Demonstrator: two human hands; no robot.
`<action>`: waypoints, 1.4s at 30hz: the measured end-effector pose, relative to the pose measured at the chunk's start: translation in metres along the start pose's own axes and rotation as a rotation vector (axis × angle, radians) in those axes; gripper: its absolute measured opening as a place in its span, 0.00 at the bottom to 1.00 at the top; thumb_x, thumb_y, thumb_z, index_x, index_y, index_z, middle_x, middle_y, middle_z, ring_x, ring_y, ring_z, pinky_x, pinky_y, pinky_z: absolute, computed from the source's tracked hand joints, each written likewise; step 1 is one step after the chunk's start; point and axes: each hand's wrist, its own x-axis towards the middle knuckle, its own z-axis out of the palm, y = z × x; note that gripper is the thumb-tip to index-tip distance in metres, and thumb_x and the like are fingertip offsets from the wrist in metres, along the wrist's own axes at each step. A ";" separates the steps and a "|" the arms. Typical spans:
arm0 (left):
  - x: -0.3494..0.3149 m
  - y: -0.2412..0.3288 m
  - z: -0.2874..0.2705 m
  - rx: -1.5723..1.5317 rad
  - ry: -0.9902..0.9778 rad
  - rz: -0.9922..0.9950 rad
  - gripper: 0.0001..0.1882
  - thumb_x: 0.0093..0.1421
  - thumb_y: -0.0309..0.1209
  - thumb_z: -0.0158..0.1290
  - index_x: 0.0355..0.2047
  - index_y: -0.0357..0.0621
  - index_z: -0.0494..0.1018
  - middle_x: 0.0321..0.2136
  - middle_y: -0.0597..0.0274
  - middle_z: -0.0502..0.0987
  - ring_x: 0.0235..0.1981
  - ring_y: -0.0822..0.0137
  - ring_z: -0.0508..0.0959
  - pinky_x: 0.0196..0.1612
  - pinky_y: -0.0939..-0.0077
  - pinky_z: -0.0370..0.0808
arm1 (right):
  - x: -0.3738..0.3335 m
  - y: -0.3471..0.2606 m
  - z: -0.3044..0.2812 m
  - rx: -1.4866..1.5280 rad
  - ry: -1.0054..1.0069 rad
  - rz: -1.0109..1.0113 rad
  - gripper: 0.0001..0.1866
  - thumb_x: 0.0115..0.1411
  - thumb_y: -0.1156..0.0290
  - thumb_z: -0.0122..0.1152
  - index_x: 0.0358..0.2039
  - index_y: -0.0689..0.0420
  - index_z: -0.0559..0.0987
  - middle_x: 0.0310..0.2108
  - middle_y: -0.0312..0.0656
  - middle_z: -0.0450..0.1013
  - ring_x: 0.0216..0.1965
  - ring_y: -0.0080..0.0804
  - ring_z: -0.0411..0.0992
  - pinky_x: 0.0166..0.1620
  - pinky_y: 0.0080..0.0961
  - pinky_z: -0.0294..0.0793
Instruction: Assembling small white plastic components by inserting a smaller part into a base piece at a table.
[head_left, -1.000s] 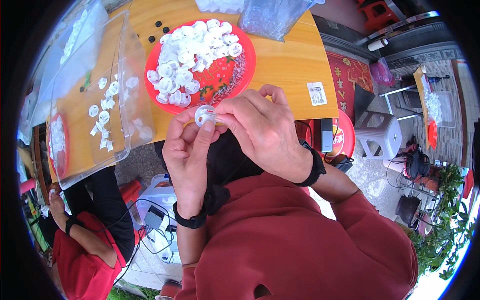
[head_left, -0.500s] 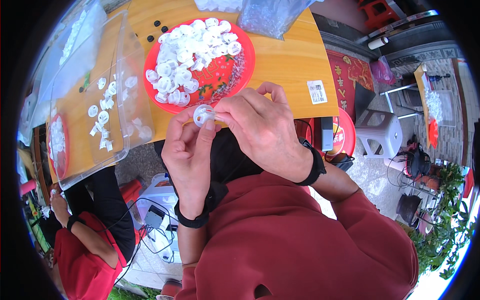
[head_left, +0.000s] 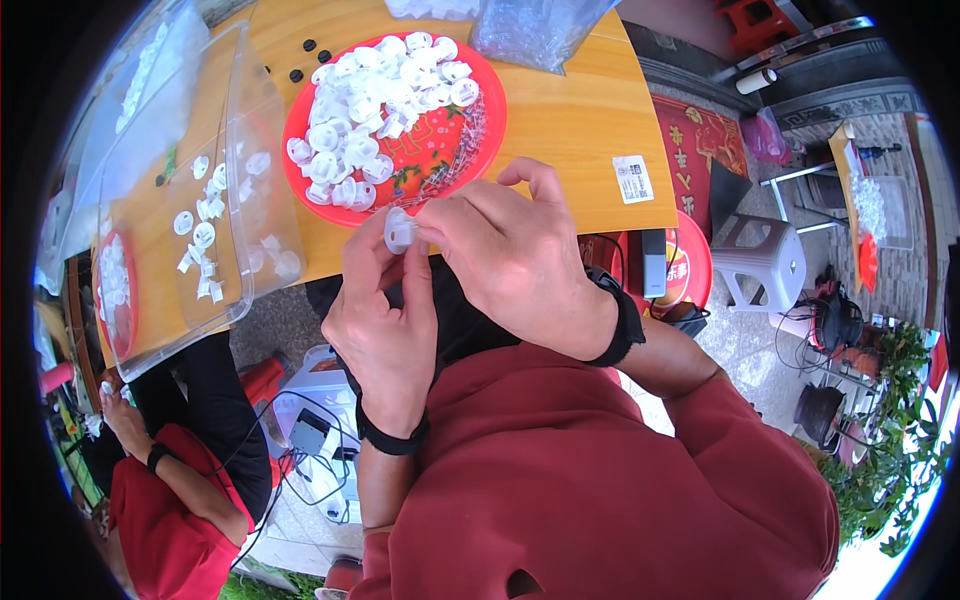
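Between the fingertips of my left hand [head_left: 383,335] is a small round white plastic cap [head_left: 400,231], held just off the table's near edge. My right hand [head_left: 525,268] is pinched closed against the cap's right side; whatever its fingertips hold is too small and covered to make out. Just beyond both hands, a red round tray [head_left: 497,118] sits on the wooden table [head_left: 560,125]. Many similar white caps [head_left: 350,110] are heaped on its left and far side. Thin clear plastic pieces [head_left: 470,150] lie along its right side.
At the left stands a clear plastic bin [head_left: 245,215] with a few white caps. A bag of clear pieces [head_left: 530,35] lies at the table's far edge. Black caps [head_left: 296,76] lie beside the tray. A co-worker's hand [head_left: 125,420] is at the left; a grey stool [head_left: 765,260] stands right.
The cap has turned in my left fingers, from its holed face to its side. Both hands have shifted slightly left, still together at the cap.
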 end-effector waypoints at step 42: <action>-0.010 -0.010 0.012 -0.175 -0.041 0.202 0.16 0.59 0.17 0.51 0.49 0.37 0.67 0.40 0.51 0.75 0.37 0.55 0.80 0.39 0.67 0.76 | -0.011 0.037 -0.008 0.791 -0.155 0.097 0.21 0.53 0.74 0.68 0.49 0.60 0.78 0.44 0.45 0.75 0.38 0.33 0.76 0.40 0.26 0.78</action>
